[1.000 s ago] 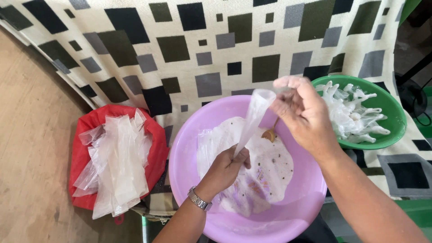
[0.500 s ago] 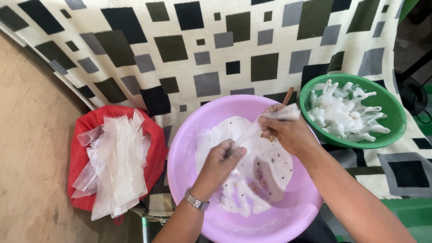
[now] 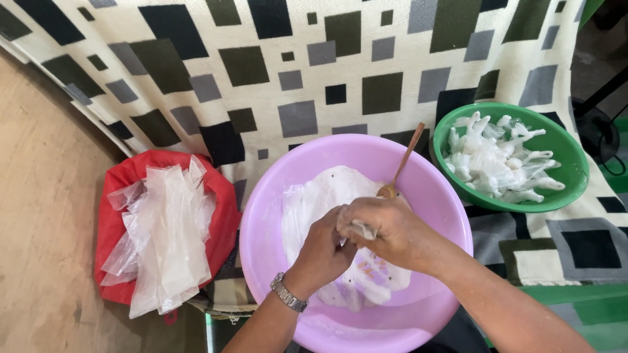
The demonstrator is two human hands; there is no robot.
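Head view: we look down into a purple basin [image 3: 275, 216].
Small clear bag [image 3: 360, 229]: pinched between both hands, over the basin's white mass [image 3: 320, 196].
Left hand [image 3: 324, 248]: fingers together on the bag.
Right hand [image 3: 386, 229]: clamped on the bag; wooden spoon [image 3: 402, 163] just beyond.

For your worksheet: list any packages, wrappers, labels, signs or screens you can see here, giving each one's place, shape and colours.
Empty plastic bags: clear, flat, long, piled on the red bag at left.
Filled packets: small, white, tied, heaped in the green bowl at right.
One packet: clear plastic, pinched between both hands over the purple basin.
No labels, signs or screens.
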